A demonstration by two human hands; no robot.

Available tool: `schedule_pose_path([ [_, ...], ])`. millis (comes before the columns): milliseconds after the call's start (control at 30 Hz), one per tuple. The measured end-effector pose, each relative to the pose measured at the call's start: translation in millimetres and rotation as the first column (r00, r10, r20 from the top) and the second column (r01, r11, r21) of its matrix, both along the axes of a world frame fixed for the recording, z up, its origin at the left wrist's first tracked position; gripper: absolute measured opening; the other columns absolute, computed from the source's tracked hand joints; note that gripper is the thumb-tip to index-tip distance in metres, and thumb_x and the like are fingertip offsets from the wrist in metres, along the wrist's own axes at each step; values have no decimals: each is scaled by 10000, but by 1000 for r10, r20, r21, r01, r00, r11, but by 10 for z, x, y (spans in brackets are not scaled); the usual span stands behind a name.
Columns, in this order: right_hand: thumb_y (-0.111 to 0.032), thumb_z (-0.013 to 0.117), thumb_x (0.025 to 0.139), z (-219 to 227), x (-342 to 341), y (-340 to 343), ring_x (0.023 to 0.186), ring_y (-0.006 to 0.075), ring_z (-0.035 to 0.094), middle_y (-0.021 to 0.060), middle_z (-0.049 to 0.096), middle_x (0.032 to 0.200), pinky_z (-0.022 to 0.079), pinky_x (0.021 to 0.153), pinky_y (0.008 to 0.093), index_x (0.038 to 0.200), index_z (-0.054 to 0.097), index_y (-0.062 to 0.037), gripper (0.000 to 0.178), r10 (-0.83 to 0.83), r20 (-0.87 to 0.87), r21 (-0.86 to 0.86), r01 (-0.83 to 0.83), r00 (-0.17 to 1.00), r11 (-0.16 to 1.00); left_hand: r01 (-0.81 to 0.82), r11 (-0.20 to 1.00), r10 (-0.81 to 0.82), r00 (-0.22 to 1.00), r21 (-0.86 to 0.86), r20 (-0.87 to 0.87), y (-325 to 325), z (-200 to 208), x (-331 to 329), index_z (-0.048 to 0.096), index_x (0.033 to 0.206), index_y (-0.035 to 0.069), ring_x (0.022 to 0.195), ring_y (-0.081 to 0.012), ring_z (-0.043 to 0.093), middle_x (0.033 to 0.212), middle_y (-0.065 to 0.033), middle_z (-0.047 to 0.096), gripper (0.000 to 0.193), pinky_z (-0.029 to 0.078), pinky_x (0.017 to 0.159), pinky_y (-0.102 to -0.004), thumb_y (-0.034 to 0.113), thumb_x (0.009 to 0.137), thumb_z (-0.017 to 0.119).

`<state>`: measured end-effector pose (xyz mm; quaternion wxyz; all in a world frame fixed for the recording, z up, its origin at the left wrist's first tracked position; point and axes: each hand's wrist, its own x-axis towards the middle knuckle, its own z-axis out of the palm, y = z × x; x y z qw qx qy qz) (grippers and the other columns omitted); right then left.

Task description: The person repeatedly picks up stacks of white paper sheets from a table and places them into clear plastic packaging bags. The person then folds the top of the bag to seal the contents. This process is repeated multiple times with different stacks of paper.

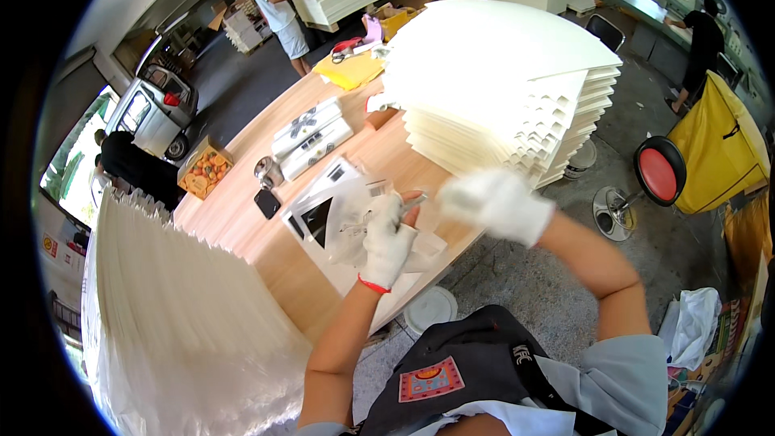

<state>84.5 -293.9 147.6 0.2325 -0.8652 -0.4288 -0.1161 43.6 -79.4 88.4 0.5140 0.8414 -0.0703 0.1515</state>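
Observation:
My left hand (387, 249), in a white knit glove with a red cuff, is closed on a crumpled clear plastic bag (345, 230). Its bare fingertips show past the glove, and a small shiny bit shows beside them that I cannot make out. Under the bag lie white sheets or flat packs with a black panel (316, 222) on the wooden table (282, 274). My right hand (496, 203), also gloved in white, is raised to the right of the left one, near the stack of white boards (492, 56). Motion smears its fingers.
A tall pile of plastic-wrapped sheets (178, 315) rises at left. On the table are two long white packs (311, 137), a phone (266, 203), a metal can (267, 170), an orange-fruit box (206, 169) and yellow packaging (349, 70). A red-black stool (660, 169) stands right. Other people work farther off.

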Motion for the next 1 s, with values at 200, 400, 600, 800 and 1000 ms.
schedule_pose_path([
  [200, -423, 536, 851, 885, 660, -795, 711, 239, 576, 68, 590, 797, 450, 645, 356, 876, 605, -105, 326, -450, 679, 4, 611, 579, 792, 213, 929, -274, 945, -303, -177, -73, 431, 374, 525, 1185, 38, 635, -112, 547, 1097, -106, 628, 305, 448, 582, -277, 54, 881, 513],
  [400, -344, 540, 799, 1151, 757, -879, 676, 237, 572, 40, 570, 734, 449, 622, 341, 779, 583, -131, 218, -159, 777, -174, 451, 609, 876, 357, 709, -589, 774, -609, -232, -284, 973, 782, 417, 1299, 7, 829, -158, 598, 1242, -168, 541, 452, 500, 785, -318, 170, 896, 538],
  [600, -433, 526, 838, 1243, -227, -150, 584, 212, 583, 31, 587, 700, 463, 531, 331, 897, 624, -134, 321, -1, 707, -74, 76, 708, 994, -26, 784, -330, 828, -621, -453, -597, 1564, 793, 509, 1238, 28, 859, -230, 605, 1039, -100, 605, 405, 484, 828, -335, 233, 890, 538],
  [800, -334, 529, 918, 1099, -195, -759, 1107, 252, 522, 138, 548, 1213, 408, 945, 362, 1343, 435, -60, 514, -565, -365, -25, 599, 740, 800, 157, 980, -196, 844, -120, -499, 390, 1933, 421, 629, 945, 3, 875, -179, 612, 902, -106, 627, 184, 496, 770, -320, 116, 817, 560],
  [1000, -315, 556, 905, 243, -326, -63, 1255, 209, 410, 130, 471, 1331, 309, 1035, 312, 1317, 471, -51, 497, 79, -471, 629, 271, 879, 728, 316, 905, -263, 942, 284, -209, 9, 1465, 51, 569, 1092, 9, 960, -267, 583, 1016, -160, 586, 364, 474, 824, -341, 74, 740, 636],
])
